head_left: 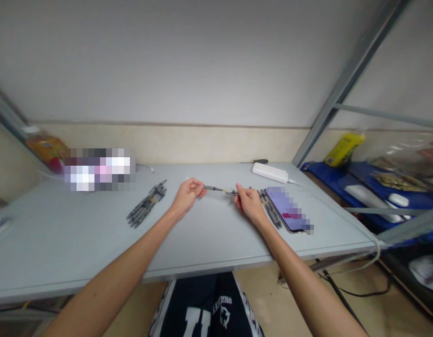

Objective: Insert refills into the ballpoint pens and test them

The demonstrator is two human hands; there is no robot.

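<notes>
I'm pinching one end of a thin dark strip (214,188) w/ my L hand (189,194), thumb & fingertips closing on it, while my R hand (248,202) is gripping the other end, thumb uppermost; the strip, showing a small yellow bit, is spanning the gap btwn my hands over the tabletop (209,238), left of the phone (287,211). Right along the phone's left edge a grey jointed bundle (271,209) is lying, partly hidden by my R hand; can't tell if it's touching the phone. A second bundle (146,204), also grey, is lying well left of the phone, past my L hand. Beyond the phone & slightly left, a white block (270,172) is sitting w/ a white cable (294,181) running off it, and a screwdriver (260,161) is lying just past that.
</notes>
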